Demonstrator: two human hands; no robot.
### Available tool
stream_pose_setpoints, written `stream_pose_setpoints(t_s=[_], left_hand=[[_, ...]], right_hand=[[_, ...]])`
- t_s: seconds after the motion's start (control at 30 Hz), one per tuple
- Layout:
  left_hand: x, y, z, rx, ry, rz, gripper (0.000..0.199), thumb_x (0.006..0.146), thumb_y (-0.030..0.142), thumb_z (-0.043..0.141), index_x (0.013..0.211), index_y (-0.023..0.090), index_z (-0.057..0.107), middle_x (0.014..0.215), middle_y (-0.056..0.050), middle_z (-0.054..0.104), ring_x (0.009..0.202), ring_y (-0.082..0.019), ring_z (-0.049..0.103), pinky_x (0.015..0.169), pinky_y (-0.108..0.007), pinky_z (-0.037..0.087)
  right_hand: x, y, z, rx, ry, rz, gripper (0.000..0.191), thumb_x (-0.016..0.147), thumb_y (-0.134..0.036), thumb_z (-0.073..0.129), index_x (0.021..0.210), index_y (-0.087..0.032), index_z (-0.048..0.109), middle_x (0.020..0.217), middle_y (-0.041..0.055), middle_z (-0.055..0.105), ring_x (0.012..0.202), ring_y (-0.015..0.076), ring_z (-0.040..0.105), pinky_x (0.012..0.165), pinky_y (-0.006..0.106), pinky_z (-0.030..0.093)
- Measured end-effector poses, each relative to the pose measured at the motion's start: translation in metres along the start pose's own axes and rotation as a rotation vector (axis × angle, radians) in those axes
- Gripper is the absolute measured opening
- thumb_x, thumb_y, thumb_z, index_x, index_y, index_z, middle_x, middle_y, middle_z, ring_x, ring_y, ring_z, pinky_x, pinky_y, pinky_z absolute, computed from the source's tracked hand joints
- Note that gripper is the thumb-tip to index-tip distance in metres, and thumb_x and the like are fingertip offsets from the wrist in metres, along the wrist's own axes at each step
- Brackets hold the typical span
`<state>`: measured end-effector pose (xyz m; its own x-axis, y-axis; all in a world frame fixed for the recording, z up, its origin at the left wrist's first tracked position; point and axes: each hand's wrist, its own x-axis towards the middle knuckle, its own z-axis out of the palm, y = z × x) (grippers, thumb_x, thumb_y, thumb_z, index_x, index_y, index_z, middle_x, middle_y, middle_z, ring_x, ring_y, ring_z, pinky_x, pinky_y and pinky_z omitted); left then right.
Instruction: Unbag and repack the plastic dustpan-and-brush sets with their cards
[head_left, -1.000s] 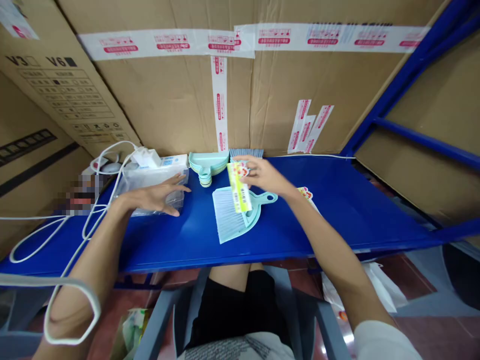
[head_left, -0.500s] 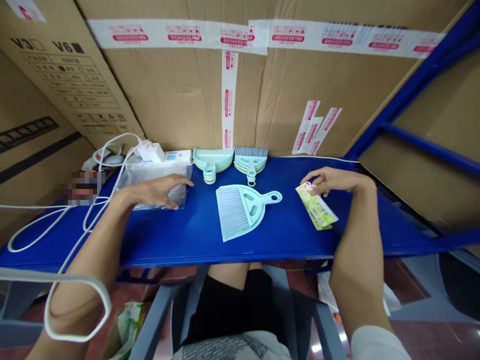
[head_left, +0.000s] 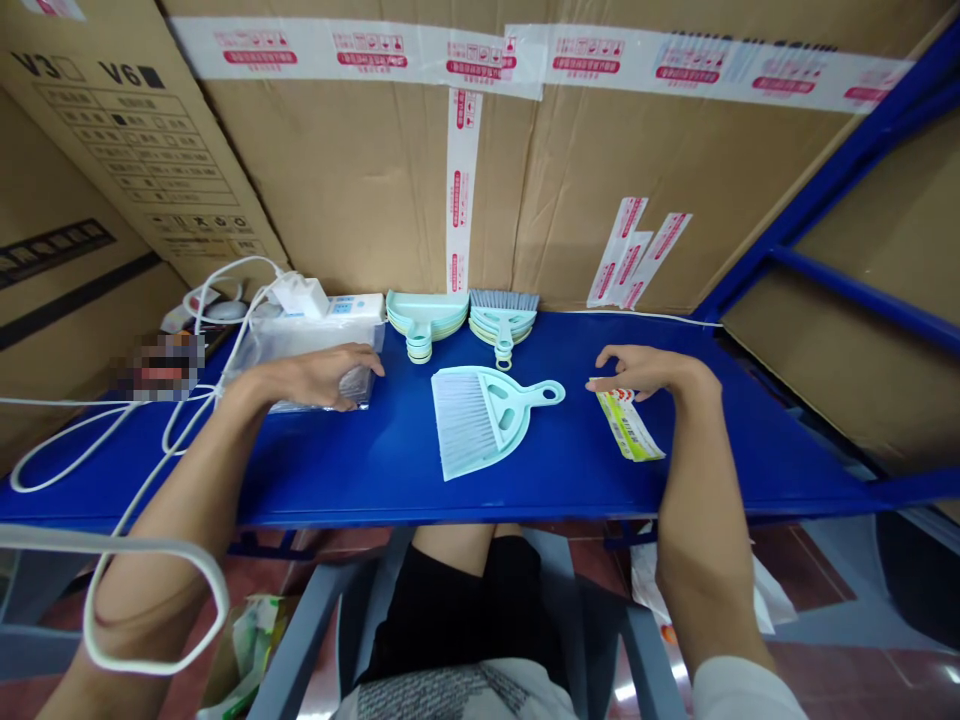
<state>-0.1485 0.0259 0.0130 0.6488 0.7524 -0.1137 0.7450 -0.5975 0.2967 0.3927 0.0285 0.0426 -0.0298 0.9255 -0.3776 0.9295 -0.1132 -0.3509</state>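
Note:
On the blue table lies a light green dustpan (head_left: 469, 460) with a small brush (head_left: 463, 412) nested in it, its handle pointing right. My left hand (head_left: 326, 377) rests over clear plastic bags (head_left: 259, 345) at the left, thumb and fingers apart, holding nothing. My right hand (head_left: 637, 370) hovers at the upper end of several yellow-green printed cards (head_left: 631, 430). Its thumb and index finger are spread, with the thumb by the cards' top edge. The other fingers of that hand are partly hidden.
Stacked dustpans (head_left: 427, 315) and stacked brushes (head_left: 502, 318) stand against the cardboard wall (head_left: 360, 180). A white power strip (head_left: 356, 308) and looping white cables (head_left: 169, 430) lie at the left. A blue metal frame (head_left: 847, 305) borders the right side.
My right hand has shifted slightly left, and its thumb and index finger have parted. The cards have turned and lie closer together. My left hand has barely moved.

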Motion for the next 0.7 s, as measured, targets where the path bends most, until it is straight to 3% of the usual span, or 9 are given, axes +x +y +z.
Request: stream_pose_setpoints(t_s=[0.2,0.4,0.47,0.53,0.6,0.7], left_hand=[[0.001,0.002,-0.002,-0.005,-0.002,0.021,0.051,0.07,0.034,0.072,0.12,0.021,0.069,0.126,-0.008,0.068,0.12,-0.029,0.064,0.109,-0.04,0.051],[0.002,0.008,-0.002,-0.009,-0.017,0.039,0.041,0.067,0.027,0.069,0.108,0.022,0.07,0.119,-0.006,0.068,0.115,-0.027,0.064,0.105,-0.038,0.052],[0.003,0.01,-0.001,0.008,-0.014,0.042,0.044,0.066,0.026,0.068,0.109,0.022,0.069,0.119,-0.006,0.067,0.115,-0.028,0.064,0.105,-0.039,0.052],[0.003,0.013,0.0,0.017,-0.015,0.038,0.052,0.066,0.025,0.068,0.118,0.023,0.066,0.121,-0.007,0.066,0.117,-0.028,0.063,0.107,-0.039,0.051],[0.002,0.015,0.001,0.013,-0.016,0.03,0.06,0.067,0.027,0.069,0.127,0.023,0.063,0.127,-0.007,0.065,0.12,-0.028,0.063,0.109,-0.039,0.05],[0.002,0.016,0.002,0.015,-0.025,0.015,0.066,0.068,0.026,0.069,0.133,0.024,0.059,0.131,-0.007,0.064,0.122,-0.029,0.063,0.11,-0.039,0.05]], right_hand=[[-0.002,-0.026,0.012,-0.356,0.017,0.005,0.048,0.07,-0.031,0.083,0.114,-0.019,0.069,0.108,0.0132,0.072,0.071,0.0208,0.069,0.056,0.029,0.053],[-0.004,-0.03,0.01,-0.394,0.022,0.017,0.046,0.075,-0.033,0.079,0.117,-0.018,0.071,0.107,0.0141,0.075,0.076,0.024,0.072,0.065,0.032,0.054],[-0.002,-0.028,0.008,-0.393,0.132,0.0,0.051,0.077,-0.039,0.079,0.123,-0.018,0.071,0.115,0.0158,0.074,0.092,0.0283,0.073,0.074,0.034,0.054],[-0.002,-0.029,0.006,-0.36,0.319,-0.025,0.047,0.083,-0.04,0.075,0.124,-0.018,0.071,0.119,0.016,0.074,0.105,0.031,0.071,0.081,0.035,0.053],[-0.006,-0.036,0.006,-0.248,0.445,-0.135,0.032,0.087,-0.03,0.068,0.116,-0.018,0.073,0.11,0.0124,0.076,0.101,0.0277,0.071,0.083,0.034,0.051],[-0.018,-0.057,0.011,-0.005,0.345,-0.53,0.019,0.085,-0.02,0.061,0.098,-0.018,0.075,0.093,0.0058,0.077,0.085,0.0199,0.069,0.079,0.03,0.05]])
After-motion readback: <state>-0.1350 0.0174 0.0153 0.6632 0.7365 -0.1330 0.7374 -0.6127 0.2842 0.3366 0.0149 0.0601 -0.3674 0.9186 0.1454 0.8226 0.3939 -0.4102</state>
